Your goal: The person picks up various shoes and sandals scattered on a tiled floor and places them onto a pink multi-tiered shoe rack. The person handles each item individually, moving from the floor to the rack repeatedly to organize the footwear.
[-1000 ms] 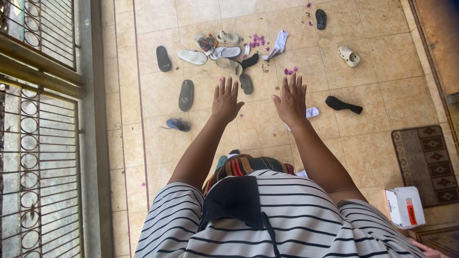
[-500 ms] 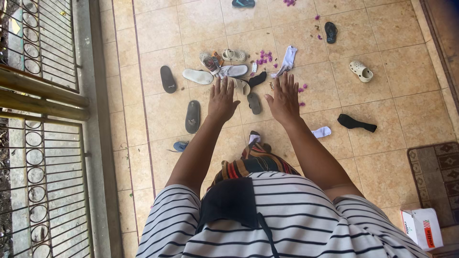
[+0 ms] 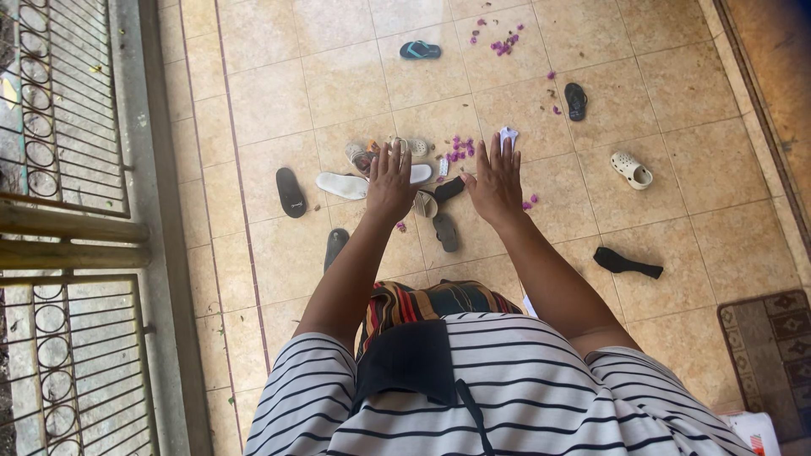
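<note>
Both my arms stretch forward over a tiled floor. My left hand (image 3: 390,181) is open, fingers spread, palm down, holding nothing. My right hand (image 3: 495,179) is open the same way beside it. Below and beyond them lies a scatter of footwear: a white slipper (image 3: 340,185), a black sandal (image 3: 290,191), a grey sandal (image 3: 445,231), a dark sock (image 3: 448,188) and a small sandal (image 3: 357,154). A white sock (image 3: 508,134) peeks out above my right fingers. I wear a striped shirt and a striped skirt.
A black sock (image 3: 626,263) lies right of my arm, a white clog (image 3: 631,169) and a black sandal (image 3: 575,99) farther right, a teal flip-flop (image 3: 420,50) far ahead. Purple petals (image 3: 502,42) dot the tiles. A metal railing (image 3: 59,127) runs along the left, a patterned mat (image 3: 773,342) at right.
The view has shifted forward over the floor; the footwear pile has slid down toward me. My hands stay open and raised, now over the pile. The blue shoe and white box have left view.
</note>
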